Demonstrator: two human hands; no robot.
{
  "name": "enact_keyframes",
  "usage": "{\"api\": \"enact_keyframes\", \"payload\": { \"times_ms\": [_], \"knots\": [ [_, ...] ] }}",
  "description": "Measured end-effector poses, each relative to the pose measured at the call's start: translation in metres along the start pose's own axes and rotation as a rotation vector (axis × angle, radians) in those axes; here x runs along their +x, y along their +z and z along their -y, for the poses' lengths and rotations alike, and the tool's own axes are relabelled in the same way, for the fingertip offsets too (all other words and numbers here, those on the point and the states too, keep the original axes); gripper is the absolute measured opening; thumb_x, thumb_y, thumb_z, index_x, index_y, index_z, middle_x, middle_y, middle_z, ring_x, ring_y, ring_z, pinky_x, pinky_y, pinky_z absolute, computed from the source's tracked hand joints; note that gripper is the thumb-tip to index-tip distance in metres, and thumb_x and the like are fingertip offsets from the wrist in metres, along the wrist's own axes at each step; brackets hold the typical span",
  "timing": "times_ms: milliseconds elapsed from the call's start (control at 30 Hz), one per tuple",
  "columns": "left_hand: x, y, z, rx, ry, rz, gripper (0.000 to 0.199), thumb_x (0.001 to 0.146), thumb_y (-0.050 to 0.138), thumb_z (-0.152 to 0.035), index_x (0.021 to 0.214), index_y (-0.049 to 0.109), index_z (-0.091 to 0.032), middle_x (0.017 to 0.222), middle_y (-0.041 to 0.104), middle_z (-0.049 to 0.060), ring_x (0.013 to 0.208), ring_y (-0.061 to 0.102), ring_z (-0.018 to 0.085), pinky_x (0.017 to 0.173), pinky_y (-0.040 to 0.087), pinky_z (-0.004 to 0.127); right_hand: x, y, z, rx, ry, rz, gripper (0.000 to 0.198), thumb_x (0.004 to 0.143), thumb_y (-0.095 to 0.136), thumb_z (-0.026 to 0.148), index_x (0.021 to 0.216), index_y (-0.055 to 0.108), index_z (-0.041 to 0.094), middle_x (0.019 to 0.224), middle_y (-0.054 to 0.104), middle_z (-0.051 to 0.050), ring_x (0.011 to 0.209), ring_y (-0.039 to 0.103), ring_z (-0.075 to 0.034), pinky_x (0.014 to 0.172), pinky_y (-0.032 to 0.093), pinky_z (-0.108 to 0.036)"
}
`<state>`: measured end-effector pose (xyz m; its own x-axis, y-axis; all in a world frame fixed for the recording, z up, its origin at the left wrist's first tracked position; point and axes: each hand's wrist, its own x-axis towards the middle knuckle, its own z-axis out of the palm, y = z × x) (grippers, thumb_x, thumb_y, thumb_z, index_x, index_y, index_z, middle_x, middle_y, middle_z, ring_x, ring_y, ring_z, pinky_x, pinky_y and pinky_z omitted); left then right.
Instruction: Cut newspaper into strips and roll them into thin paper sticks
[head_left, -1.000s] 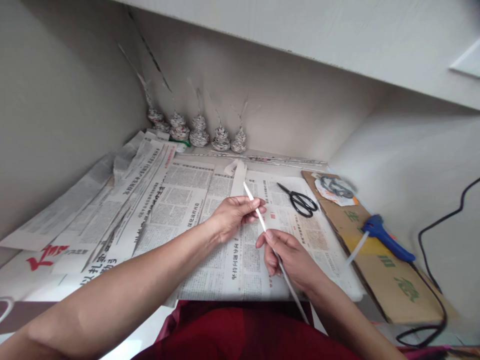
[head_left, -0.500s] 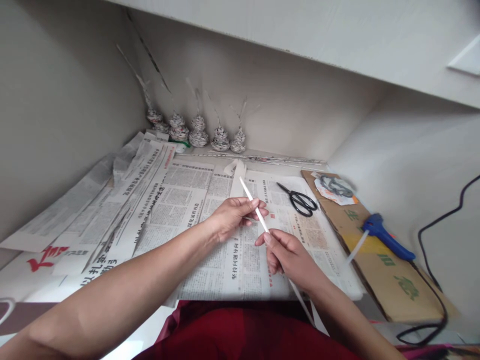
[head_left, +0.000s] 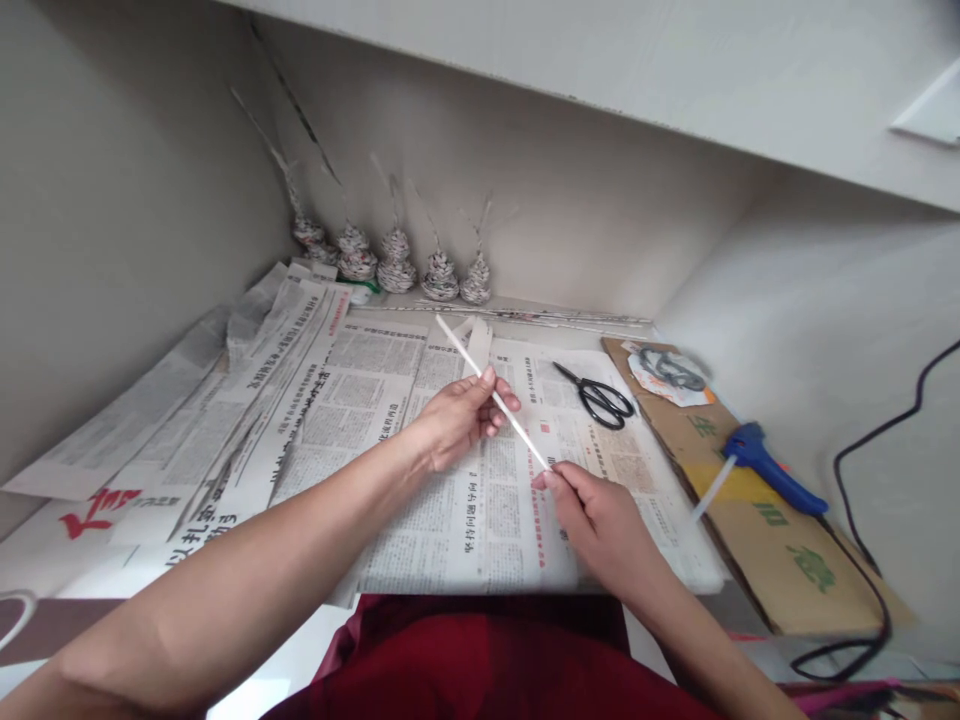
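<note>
A thin white paper tube (head_left: 457,343) slants across the space between my hands, above the newspaper. My left hand (head_left: 469,415) pinches it around its middle between thumb and fingers, with the far end sticking out beyond. My right hand (head_left: 592,515) grips the near end of the tube, its fingers closed. Just behind the tube lies a curled paper strip (head_left: 481,340). Black-handled scissors (head_left: 600,400) rest on the newspaper (head_left: 375,400) to the right of the hands.
Several gourd-shaped woven paper pieces (head_left: 396,265) stand along the back wall, beside thin paper rods (head_left: 555,318). Newspaper strips (head_left: 285,370) are stacked at left. On the right, a cardboard sheet (head_left: 750,530) carries a blue glue gun (head_left: 776,470) with a black cord (head_left: 840,460).
The white tube has slid forward and left, so more of it extends past my left hand. My right hand has moved slightly right, further from my left.
</note>
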<state>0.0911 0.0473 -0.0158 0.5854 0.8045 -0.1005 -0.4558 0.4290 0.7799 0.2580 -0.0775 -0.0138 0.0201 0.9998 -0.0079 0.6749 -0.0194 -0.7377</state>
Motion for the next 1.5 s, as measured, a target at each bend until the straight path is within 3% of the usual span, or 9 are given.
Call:
{"api": "enact_keyframes", "payload": {
  "times_ms": [200,433,633,833,900,1067,1300,1367,1500],
  "knots": [
    [0.0,0.0,-0.002,-0.075,0.008,0.005,0.028,0.086,0.061,-0.042,0.079,0.056,-0.015,0.07,0.059,0.001,0.049,0.047,0.005,0.045,0.036,0.017,-0.004,0.002,-0.007,0.79,0.308,0.374,0.04,0.093,0.037,0.056,0.08,0.052,0.021,0.045,0.029,0.009,0.039,0.026,-0.009,0.04,0.022,-0.023],
    [0.0,0.0,0.004,-0.002,-0.006,0.013,0.026,0.087,0.061,-0.038,0.08,0.058,-0.012,0.072,0.061,0.003,0.051,0.049,0.006,0.047,0.038,0.017,-0.002,0.002,-0.001,0.24,0.057,0.06,0.033,0.091,0.048,0.049,0.08,0.06,0.021,0.061,0.048,0.002,0.057,0.043,-0.012,0.054,0.035,-0.025],
    [0.001,-0.001,0.001,-0.061,0.03,0.018,0.026,0.086,0.061,-0.038,0.08,0.057,-0.013,0.072,0.06,0.002,0.051,0.048,0.006,0.046,0.036,0.017,0.003,0.002,-0.008,0.777,0.31,0.417,0.038,0.094,0.032,0.056,0.08,0.044,0.023,0.046,0.024,0.01,0.036,0.027,-0.01,0.039,0.023,-0.023],
    [-0.001,0.003,0.006,0.034,-0.021,0.011,0.023,0.092,0.053,-0.032,0.084,0.058,-0.011,0.075,0.062,0.004,0.051,0.048,0.006,0.047,0.037,0.017,0.009,0.003,-0.001,0.021,-0.034,0.014,0.029,0.094,0.044,0.046,0.079,0.05,0.022,0.065,0.05,0.002,0.061,0.047,-0.013,0.059,0.034,-0.028],
    [-0.003,0.004,0.009,0.043,-0.059,0.052,0.024,0.092,0.053,-0.032,0.083,0.058,-0.01,0.077,0.063,0.006,0.053,0.049,0.006,0.048,0.037,0.017,0.01,0.004,-0.001,0.122,0.009,0.046,0.031,0.095,0.04,0.047,0.08,0.05,0.022,0.061,0.046,0.003,0.056,0.044,-0.013,0.055,0.033,-0.027],
    [-0.003,0.005,0.011,-0.031,-0.081,0.083,0.027,0.092,0.052,-0.034,0.079,0.056,-0.012,0.074,0.062,0.005,0.055,0.052,0.007,0.05,0.04,0.018,0.011,0.006,-0.007,0.849,0.315,0.438,0.036,0.094,0.032,0.055,0.077,0.041,0.025,0.046,0.018,0.01,0.036,0.022,-0.01,0.037,0.02,-0.023],
    [-0.002,0.004,0.01,0.021,-0.053,0.095,0.013,0.086,0.063,-0.021,0.086,0.061,-0.009,0.079,0.065,0.005,0.057,0.054,0.004,0.052,0.043,0.015,0.015,0.002,-0.004,0.187,0.007,0.031,0.03,0.09,0.05,0.049,0.078,0.052,0.022,0.061,0.047,0.003,0.055,0.043,-0.012,0.053,0.032,-0.025],
    [-0.002,0.003,0.011,0.031,-0.054,0.099,0.012,0.085,0.064,-0.02,0.088,0.063,-0.008,0.081,0.067,0.006,0.058,0.054,0.004,0.052,0.044,0.013,0.015,0.004,-0.005,0.272,0.032,0.065,0.032,0.091,0.046,0.049,0.076,0.05,0.022,0.059,0.044,0.003,0.053,0.041,-0.012,0.051,0.031,-0.025],
    [-0.004,0.004,0.01,-0.009,-0.079,0.076,0.011,0.088,0.06,-0.018,0.093,0.063,-0.009,0.083,0.068,0.006,0.058,0.055,0.003,0.052,0.045,0.012,0.013,0.008,-0.008,0.835,0.288,0.414,0.034,0.093,0.036,0.054,0.077,0.041,0.024,0.047,0.023,0.01,0.037,0.026,-0.01,0.038,0.022,-0.023]
  ]
}}
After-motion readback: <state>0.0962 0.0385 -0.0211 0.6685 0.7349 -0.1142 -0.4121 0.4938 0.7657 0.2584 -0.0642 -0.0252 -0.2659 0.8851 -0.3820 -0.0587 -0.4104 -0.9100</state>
